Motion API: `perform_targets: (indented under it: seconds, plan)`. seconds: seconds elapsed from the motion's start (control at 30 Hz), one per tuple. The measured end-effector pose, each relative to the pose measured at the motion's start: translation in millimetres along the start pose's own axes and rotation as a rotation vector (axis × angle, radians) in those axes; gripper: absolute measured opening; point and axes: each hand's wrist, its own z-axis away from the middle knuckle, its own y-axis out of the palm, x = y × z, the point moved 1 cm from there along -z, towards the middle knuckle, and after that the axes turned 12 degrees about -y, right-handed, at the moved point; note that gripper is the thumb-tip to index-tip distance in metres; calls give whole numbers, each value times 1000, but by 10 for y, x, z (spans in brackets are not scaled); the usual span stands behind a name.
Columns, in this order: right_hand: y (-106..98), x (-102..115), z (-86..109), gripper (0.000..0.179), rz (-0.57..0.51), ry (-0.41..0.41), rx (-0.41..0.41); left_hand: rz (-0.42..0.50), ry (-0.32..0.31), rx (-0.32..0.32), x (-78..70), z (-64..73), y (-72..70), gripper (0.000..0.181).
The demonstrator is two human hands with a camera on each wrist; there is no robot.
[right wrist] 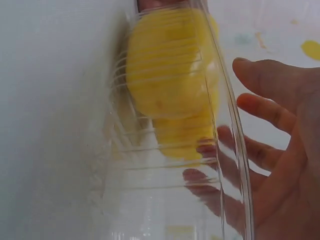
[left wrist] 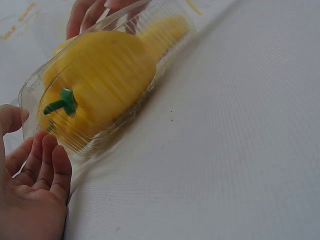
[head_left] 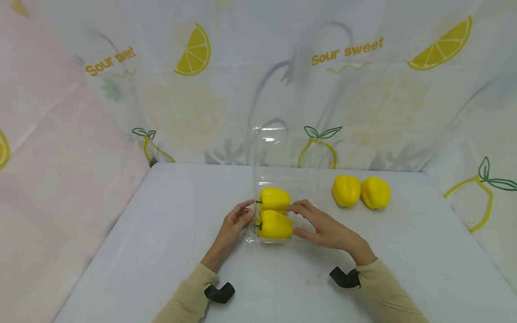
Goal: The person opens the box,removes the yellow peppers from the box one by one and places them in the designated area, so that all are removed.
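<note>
Two yellow bell peppers with green stems lie in the left part of a clear plastic clamshell box [head_left: 264,241], the nearer pepper [head_left: 276,225] in front of the farther pepper [head_left: 275,198]. My left hand [head_left: 235,224] rests its fingertips against the box's left end, fingers loosely bent beside the corner in the left wrist view. My right hand [head_left: 325,226] reaches over the box from the right, fingers spread, fingertips right at the farther pepper's right end. Through the clear wall in the right wrist view, some fingers [right wrist: 200,182] show inside the box; the thumb stays outside.
Two more yellow peppers, one [head_left: 346,191] beside the other [head_left: 376,193], lie on the white table [head_left: 161,215] at the back right. The box's clear lid [head_left: 274,150] stands raised behind it, before a lemon-printed cloth [head_left: 242,89].
</note>
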Motion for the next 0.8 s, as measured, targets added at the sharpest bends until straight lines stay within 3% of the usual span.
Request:
perform_targets:
  seconds: [0.17, 0.43, 0.8]
  plan:
    - [76, 23, -101, 53, 31, -57, 62, 4, -7, 2, -3, 8, 9, 41]
    - [97, 77, -242, 59, 28, -63, 146, -5, -22, 2, 8, -15, 14, 42]
    - [107, 147, -371, 61, 37, 12, 180, 17, -1, 7, 0, -14, 5, 41]
